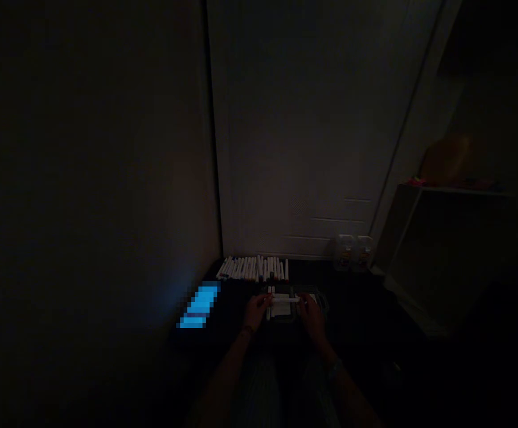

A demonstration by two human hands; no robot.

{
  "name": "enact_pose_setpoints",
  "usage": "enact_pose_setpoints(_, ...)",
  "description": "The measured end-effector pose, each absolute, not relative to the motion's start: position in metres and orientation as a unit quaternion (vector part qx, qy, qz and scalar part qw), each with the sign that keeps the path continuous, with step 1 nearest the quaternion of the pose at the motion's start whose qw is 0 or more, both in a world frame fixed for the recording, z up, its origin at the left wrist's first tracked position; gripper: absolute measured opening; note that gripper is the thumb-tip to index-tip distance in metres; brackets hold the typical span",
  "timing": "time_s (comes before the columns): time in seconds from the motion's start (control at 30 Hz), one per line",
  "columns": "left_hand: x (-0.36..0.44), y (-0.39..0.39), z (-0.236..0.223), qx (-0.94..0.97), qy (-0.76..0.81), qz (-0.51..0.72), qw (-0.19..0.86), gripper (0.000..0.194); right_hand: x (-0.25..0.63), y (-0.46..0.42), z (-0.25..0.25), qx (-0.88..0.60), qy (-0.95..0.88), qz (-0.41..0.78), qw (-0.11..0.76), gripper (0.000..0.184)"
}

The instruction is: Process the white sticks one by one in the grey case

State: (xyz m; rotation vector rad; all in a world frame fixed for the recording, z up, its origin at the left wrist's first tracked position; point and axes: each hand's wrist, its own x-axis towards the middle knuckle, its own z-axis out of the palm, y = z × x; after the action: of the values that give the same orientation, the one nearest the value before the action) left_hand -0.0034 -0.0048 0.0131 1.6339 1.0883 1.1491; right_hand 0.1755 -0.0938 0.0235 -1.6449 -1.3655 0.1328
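The room is very dark. My left hand (256, 310) and my right hand (309, 310) each grip one end of a white marker (283, 301), held level over a clear plastic case (321, 300) on the dark floor. Both hands have their fingers closed on it. A row of several white markers (253, 268) lies side by side just beyond the case, near the door. My forearms reach in from the bottom of the view.
A glowing blue screen (200, 306) lies on the floor to the left. Two small white bottles (352, 251) stand by the door (303, 148). A pale cabinet (446, 249) with an orange thing on top stands at the right. A wall closes the left.
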Motion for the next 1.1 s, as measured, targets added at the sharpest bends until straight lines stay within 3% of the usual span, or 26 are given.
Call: enact_pose_setpoints(1.1, -0.0048, -0.0061, 0.0148, 0.663, 0.441, 0.470, 0.380, 0.045, 0.1750, -0.0916, 0.0225, -0.681, -0.542, 0.053, 0.490, 0.033)
